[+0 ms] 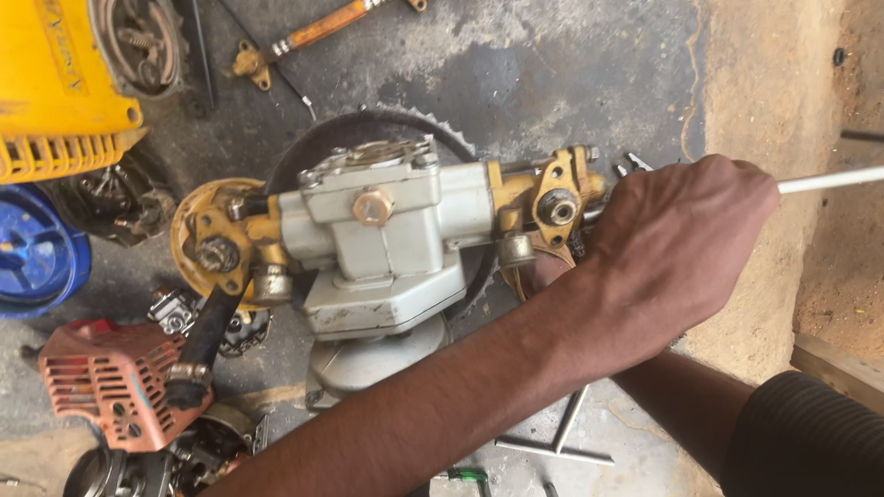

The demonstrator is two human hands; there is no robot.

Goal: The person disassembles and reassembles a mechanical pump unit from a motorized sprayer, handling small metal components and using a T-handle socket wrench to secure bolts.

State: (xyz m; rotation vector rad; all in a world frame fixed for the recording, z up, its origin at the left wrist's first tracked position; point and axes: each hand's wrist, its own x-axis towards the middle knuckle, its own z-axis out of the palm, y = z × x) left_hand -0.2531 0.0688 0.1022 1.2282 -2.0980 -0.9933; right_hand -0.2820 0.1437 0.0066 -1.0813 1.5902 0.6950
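Grey oil-stained concrete floor (571, 83) is where we're working, with a sandy dirt patch (783, 101) off to the right side.

Our pump (387, 230) lies in the middle of the floor: a grey metal block with yellowish brass ends and a brass hex plug (373, 206) on its top face. It lies over a black toothed ring (405, 124). A short black hose (204, 342) hangs off the left brass end.

One of our hands (677, 248) is clenched around the right brass end (557, 204) of the pump, knuckles up, and it looks like it's grasping a thin white rod (829, 179) that sticks out to the right. Honestly can't tell for sure which hand it is, since two forearms cross here; we're guessing the left. The other forearm, with a dark ribbed sleeve (806, 433), runs under it, and its hand is hidden behind the first one, so we can't tell what it's doing.

Around us:
- yellow plastic engine cover (55, 87), top left, with a dark sticker strip on it
- blue round tub (37, 248), left edge
- faded red slotted cover (110, 382), bottom left
- orange-handled tool (322, 26) at the top
- metal T-shaped wrench (557, 442) near the bottom
- wooden plank (838, 368), far right
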